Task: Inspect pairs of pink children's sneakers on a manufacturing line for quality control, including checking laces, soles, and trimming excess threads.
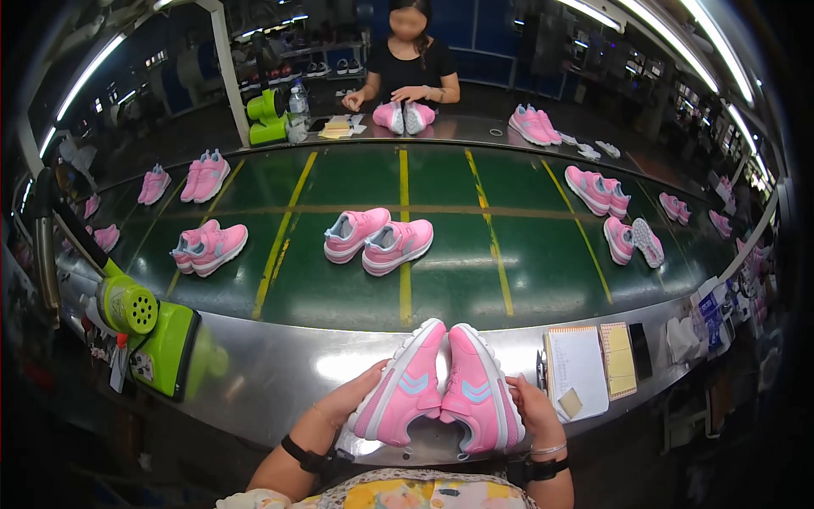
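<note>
Two pink sneakers with white soles and light blue side marks are held up over the steel bench edge in front of me, toes pointing away. My left hand [359, 394] grips the left sneaker [410, 373] along its outer sole, most of its fingers hidden behind it. On the other side, my right hand [532, 404] holds the right sneaker [476, 382] by its outer sole edge, with fingers partly behind the shoe. The two sneakers touch or nearly touch along their inner sides, and their heels are nearest to me.
Beyond the steel bench [280, 356] runs a green conveyor belt [339, 293] with yellow lines and several pink sneaker pairs, one pair [380, 242] straight ahead. A green machine [157, 339] stands left; a notebook [578, 369] and phone [640, 350] lie right. Opposite, a person [411, 68] handles sneakers.
</note>
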The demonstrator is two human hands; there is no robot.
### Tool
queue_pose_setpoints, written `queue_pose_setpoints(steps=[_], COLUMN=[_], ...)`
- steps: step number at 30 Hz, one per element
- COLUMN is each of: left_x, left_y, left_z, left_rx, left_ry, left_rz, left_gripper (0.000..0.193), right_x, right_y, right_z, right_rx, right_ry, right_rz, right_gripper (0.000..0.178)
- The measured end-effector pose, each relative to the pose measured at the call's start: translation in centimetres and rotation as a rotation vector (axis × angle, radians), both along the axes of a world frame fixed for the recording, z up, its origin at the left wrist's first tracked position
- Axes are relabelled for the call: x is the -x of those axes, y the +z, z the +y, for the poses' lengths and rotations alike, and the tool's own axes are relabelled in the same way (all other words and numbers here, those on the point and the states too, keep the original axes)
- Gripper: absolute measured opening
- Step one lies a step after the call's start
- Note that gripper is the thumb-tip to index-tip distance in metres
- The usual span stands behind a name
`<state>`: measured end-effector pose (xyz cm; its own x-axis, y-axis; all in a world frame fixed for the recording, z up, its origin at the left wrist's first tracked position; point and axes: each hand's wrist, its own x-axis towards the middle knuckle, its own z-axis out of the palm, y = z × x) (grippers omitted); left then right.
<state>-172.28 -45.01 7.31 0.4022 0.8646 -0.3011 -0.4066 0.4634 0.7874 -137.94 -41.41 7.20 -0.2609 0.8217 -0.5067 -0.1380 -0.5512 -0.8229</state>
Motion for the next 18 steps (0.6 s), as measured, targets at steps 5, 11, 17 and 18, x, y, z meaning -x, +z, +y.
queue_pose_setpoints(steps=[5, 11, 17, 18], left_x=[0.4, 0.9, 1.7, 1.8], left_y=[-0.6, 0.0, -0.6, -0.5], left_z=[0.1, 0.1, 0.5, 0.6], left_rx=[0.012, 0.019, 0.116, 0.114], left_ry=[0.027, 0.031, 0.031, 0.03], left_rz=[0.038, 0.058, 0.081, 0.081], left_gripper=[0.052, 0.049, 0.048, 0.048], right_x=[0.9, 0.9, 1.2, 1.2], right_y=[0.1, -1.0, -0.9, -1.1], right_z=[0.8, 1.0, 0.9, 1.0], right_rx=[0.027, 0.031, 0.039, 0.038], right_ry=[-0.145, -0.151, -0.168, -0.168], right_rz=[-0.153, -0.104, -0.109, -0.109], right_gripper=[0.034, 0.029, 0.029, 0.029])
